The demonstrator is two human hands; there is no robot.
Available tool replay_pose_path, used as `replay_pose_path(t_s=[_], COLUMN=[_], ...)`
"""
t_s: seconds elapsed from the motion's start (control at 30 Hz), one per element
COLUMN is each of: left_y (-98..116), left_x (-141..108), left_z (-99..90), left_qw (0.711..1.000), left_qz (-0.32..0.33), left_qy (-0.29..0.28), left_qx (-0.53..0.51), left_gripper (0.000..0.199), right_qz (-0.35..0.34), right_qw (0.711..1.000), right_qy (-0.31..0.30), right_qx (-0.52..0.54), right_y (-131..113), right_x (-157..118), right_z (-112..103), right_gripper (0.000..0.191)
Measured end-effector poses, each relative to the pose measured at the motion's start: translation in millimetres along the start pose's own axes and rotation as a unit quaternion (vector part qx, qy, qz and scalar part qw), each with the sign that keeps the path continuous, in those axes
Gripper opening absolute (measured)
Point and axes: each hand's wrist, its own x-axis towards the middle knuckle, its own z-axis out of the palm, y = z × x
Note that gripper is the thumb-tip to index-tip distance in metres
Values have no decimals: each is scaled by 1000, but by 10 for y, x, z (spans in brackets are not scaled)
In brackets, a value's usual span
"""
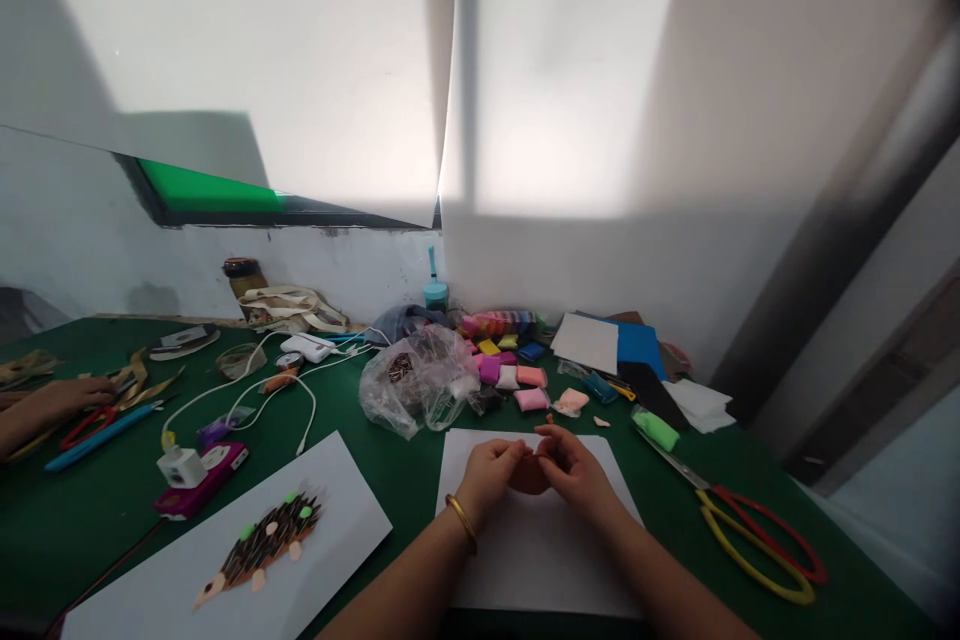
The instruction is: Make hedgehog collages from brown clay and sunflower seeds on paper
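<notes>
Both hands meet over a stack of white paper (540, 560) on the green table. My left hand (491, 478), with a gold bangle at the wrist, pinches the left edge of a flat, rounded piece of brown modelling clay (529, 478). On its right edge are the closed fingers of my right hand (576, 470). The fingers hide part of the clay's upper edge. A small brown bit (550, 418) lies just beyond my right fingers. To the left, a sheet (150, 610) carries a hedgehog picture (270, 545) with dark spines and pink and green bits.
Large scissors (750, 530) with red and yellow handles lie right, touching a light green clay packet (657, 428). Behind the paper are several coloured clay packets (532, 400) and a plastic bag (420, 380). At left, a purple power strip (201, 492) and another person's hand (75, 398).
</notes>
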Motion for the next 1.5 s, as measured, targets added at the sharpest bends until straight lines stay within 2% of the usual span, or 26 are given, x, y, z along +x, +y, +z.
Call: replay_pose_path(t_s=[0.1,0.23,0.37,0.57,0.73,0.87,1.03,1.2,1.37,1.5], left_y=[19,46,62,63,63,48,3,-1,6,4], left_x=[-2,-12,-22,-19,-15,-5,-3,-14,-23,-32], left_z=[13,42,55,41,67,69,25,6,47,59], left_qw=[1000,1000,999,998,997,997,997,996,995,995], left_qz=[-14,-23,-13,26,6,4,37,29,61,64], left_qy=[-14,3,26,30,29,34,69,56,60,55], left_qx=[0,18,27,45,68,75,7,-59,-51,-46], left_gripper=[46,43,41,42,32,33,49,47,39,40], right_qz=[-7,-7,0,8,3,9,11,28,48,54], right_qw=[1000,1000,1000,999,1000,1000,1000,999,999,997], right_qy=[-2,-5,-4,-5,-20,-16,18,29,2,-34], right_qx=[-13,-10,21,34,19,11,8,18,3,-31], right_y=[14,26,34,45,75,54,-29,-26,-41,-119], right_x=[0,-2,6,17,6,-4,-4,8,11,2], right_z=[5,10,6,-3,16,4,-41,-70,-68,-60], right_gripper=[35,34,36,40,40,37,31,32,34,27])
